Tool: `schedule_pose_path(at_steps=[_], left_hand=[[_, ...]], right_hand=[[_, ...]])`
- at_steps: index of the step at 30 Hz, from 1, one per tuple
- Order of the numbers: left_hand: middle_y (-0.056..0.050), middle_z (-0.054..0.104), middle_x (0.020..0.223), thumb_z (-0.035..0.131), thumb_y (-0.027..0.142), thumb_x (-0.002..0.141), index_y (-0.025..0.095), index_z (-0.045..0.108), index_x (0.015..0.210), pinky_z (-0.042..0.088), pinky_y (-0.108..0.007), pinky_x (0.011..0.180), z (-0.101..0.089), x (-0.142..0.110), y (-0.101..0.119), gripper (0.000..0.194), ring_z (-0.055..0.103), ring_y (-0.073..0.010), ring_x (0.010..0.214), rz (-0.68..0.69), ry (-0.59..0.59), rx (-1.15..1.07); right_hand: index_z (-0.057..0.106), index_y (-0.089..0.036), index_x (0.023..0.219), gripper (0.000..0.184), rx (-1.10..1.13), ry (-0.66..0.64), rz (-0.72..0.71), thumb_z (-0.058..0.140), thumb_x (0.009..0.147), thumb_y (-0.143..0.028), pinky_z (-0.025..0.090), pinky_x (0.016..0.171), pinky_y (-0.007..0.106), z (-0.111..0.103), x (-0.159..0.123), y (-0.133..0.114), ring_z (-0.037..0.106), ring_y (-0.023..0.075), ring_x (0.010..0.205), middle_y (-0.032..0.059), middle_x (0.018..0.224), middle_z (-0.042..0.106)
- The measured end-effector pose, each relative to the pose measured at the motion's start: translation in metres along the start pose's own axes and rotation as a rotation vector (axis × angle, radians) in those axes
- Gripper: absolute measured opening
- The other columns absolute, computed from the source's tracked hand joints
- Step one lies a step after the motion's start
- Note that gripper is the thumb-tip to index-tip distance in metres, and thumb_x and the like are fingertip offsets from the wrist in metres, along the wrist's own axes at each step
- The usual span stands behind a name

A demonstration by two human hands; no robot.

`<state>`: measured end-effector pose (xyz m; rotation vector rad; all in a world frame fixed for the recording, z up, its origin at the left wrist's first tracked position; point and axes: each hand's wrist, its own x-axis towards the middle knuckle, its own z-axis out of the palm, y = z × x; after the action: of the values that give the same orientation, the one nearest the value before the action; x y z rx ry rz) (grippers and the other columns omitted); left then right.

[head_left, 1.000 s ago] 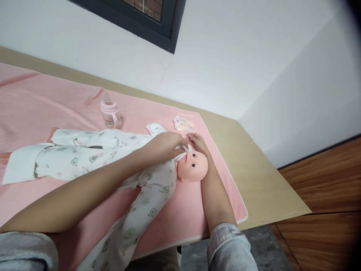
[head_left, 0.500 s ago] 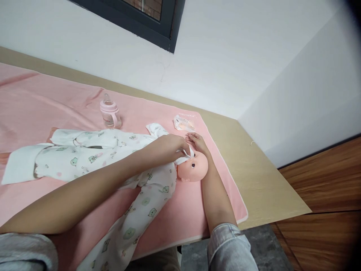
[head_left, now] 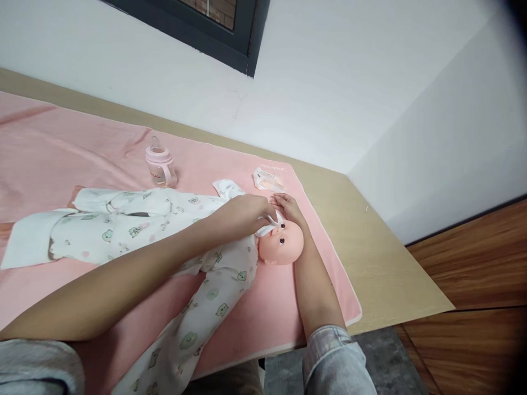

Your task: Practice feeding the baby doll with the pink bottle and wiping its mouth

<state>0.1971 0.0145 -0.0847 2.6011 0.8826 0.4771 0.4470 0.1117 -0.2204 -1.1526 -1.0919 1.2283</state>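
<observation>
A baby doll lies on a pink blanket (head_left: 57, 159), its bare head (head_left: 284, 247) pointing right. It wears a white romper with green animal prints (head_left: 164, 219). My left hand (head_left: 242, 214) reaches across the doll's chest and pinches the white collar of the romper at the doll's chin. My right hand (head_left: 290, 208) rests with loosely curled fingers against the top side of the doll's head, beside the same collar; what it holds, if anything, is hidden.
A pink baby bottle (head_left: 160, 163) stands upright on the blanket behind the doll. A small clear plastic packet (head_left: 267, 180) lies near the blanket's far right corner. The beige table (head_left: 382, 258) ends at the right, by a white wall and wooden floor.
My left hand has tugged the white collar slightly at the doll's chin; it covered the mouth half a second ago and now sits a little lower. The right hand barely moved.
</observation>
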Motion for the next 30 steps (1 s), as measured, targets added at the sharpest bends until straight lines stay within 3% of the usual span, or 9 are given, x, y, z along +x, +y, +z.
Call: schedule_pose_path(at_steps=[7,12,15,18,20,22,24,27,30], left_hand=[[0.003,0.070,0.098,0.053,0.020,0.088,0.026,0.074,0.098,0.043,-0.026,0.077,-0.013,-0.003,-0.011,0.025,0.063,-0.0176,0.093,0.042,0.094,-0.027],[-0.002,0.063,0.113,0.053,0.023,0.088,0.029,0.076,0.095,0.046,-0.031,0.086,-0.030,-0.009,-0.027,0.025,0.061,-0.0208,0.101,0.025,0.246,0.042],[-0.005,0.059,0.122,0.052,0.024,0.088,0.027,0.077,0.097,0.044,-0.038,0.096,-0.040,-0.012,-0.036,0.027,0.056,-0.0262,0.113,-0.014,0.326,0.158],[-0.006,0.056,0.130,0.052,0.024,0.089,0.026,0.077,0.099,0.044,-0.042,0.100,-0.047,-0.012,-0.043,0.028,0.053,-0.0290,0.118,-0.068,0.323,0.221],[-0.005,0.055,0.132,0.051,0.025,0.089,0.026,0.077,0.100,0.044,-0.043,0.100,-0.050,-0.013,-0.046,0.028,0.054,-0.0288,0.118,-0.082,0.310,0.225],[-0.004,0.055,0.132,0.051,0.025,0.088,0.027,0.077,0.101,0.045,-0.042,0.099,-0.052,-0.014,-0.048,0.028,0.055,-0.0279,0.117,-0.080,0.312,0.215],[-0.004,0.056,0.131,0.051,0.026,0.088,0.027,0.076,0.101,0.045,-0.041,0.098,-0.053,-0.015,-0.049,0.028,0.056,-0.0268,0.116,-0.075,0.316,0.201],[-0.004,0.058,0.129,0.051,0.030,0.089,0.026,0.074,0.105,0.045,-0.039,0.099,-0.054,-0.016,-0.051,0.029,0.056,-0.0255,0.117,-0.062,0.316,0.190],[-0.005,0.057,0.129,0.052,0.035,0.089,0.026,0.067,0.119,0.043,-0.039,0.101,-0.058,-0.018,-0.056,0.035,0.053,-0.0258,0.120,-0.074,0.324,0.204]], right_hand=[[0.065,-0.019,0.097,0.027,0.037,0.002,0.004,0.072,0.073,-0.030,0.057,0.087,0.029,0.003,-0.006,-0.008,0.068,0.0124,0.082,0.0016,0.088,0.071],[0.063,-0.021,0.082,0.017,0.001,-0.057,-0.129,0.072,0.068,-0.022,0.052,0.094,0.032,0.015,-0.020,-0.055,0.067,0.0131,0.092,0.0000,0.102,0.070],[0.064,-0.021,0.077,0.006,-0.236,-0.220,-0.327,0.063,0.072,-0.017,0.047,0.103,0.037,0.035,-0.047,-0.105,0.061,0.0180,0.116,0.0014,0.121,0.066],[0.070,-0.023,0.085,0.026,-0.607,-0.424,-0.474,0.052,0.075,-0.008,0.035,0.115,0.043,0.065,-0.084,-0.146,0.038,0.0204,0.141,-0.0024,0.144,0.051],[0.072,-0.025,0.092,0.034,-0.857,-0.469,-0.537,0.049,0.077,-0.005,0.025,0.120,0.048,0.087,-0.105,-0.158,0.028,0.0213,0.147,-0.0055,0.149,0.045],[0.072,-0.026,0.097,0.038,-1.040,-0.445,-0.575,0.047,0.079,-0.004,0.025,0.120,0.050,0.105,-0.119,-0.160,0.024,0.0222,0.148,-0.0049,0.148,0.047],[0.072,-0.025,0.102,0.039,-1.164,-0.377,-0.603,0.045,0.082,-0.004,0.029,0.118,0.049,0.117,-0.126,-0.157,0.032,0.0227,0.144,-0.0006,0.139,0.056],[0.071,-0.022,0.105,0.036,-1.271,-0.283,-0.620,0.043,0.087,-0.006,0.033,0.114,0.047,0.125,-0.129,-0.154,0.054,0.0217,0.122,0.0042,0.115,0.068],[0.071,-0.020,0.102,0.030,-1.267,-0.209,-0.581,0.046,0.089,-0.011,0.043,0.104,0.041,0.122,-0.129,-0.156,0.061,0.0196,0.106,0.0050,0.107,0.070]])
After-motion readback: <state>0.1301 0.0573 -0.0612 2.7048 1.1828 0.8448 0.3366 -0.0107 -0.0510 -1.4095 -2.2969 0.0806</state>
